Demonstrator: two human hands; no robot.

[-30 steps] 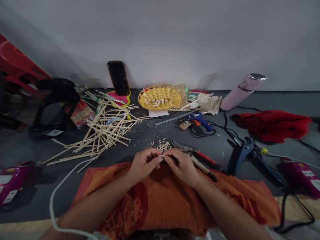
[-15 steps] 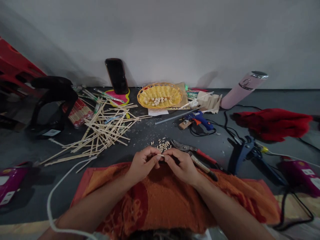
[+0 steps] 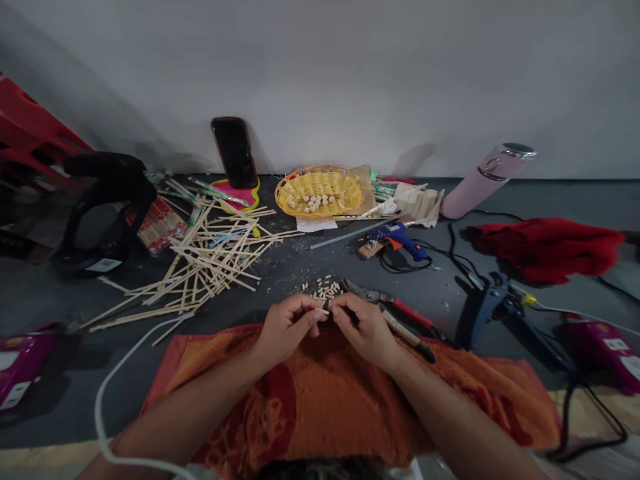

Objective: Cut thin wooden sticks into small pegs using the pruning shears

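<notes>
Over the orange towel (image 3: 345,413), my two hands meet fingertip to fingertip. My left hand (image 3: 290,330) pinches a short piece of wooden stick (image 3: 321,311) between thumb and fingers. Close to that piece's right end, my right hand (image 3: 364,333) has its thumb and fingers drawn together; whether they hold anything is hidden. Just beyond the fingers lies a small pile of cut stick pieces (image 3: 327,290). Red-handled cutters (image 3: 395,303) rest to the right of the pile, beside a tool with a pale handle and dark tip (image 3: 407,330).
Long wooden sticks (image 3: 210,257) lie in a heap at left. A yellow wicker basket (image 3: 287,200) holds small wooden bits. A phone (image 3: 235,153) leans on the wall. Rightward are a blue glue gun (image 3: 400,240), pink flask (image 3: 487,180), red cloth (image 3: 545,247) and dark-blue tool (image 3: 480,310).
My right fingertips have shifted slightly right, away from the small stick piece. My left hand stays almost in place, with the piece still pinched.
</notes>
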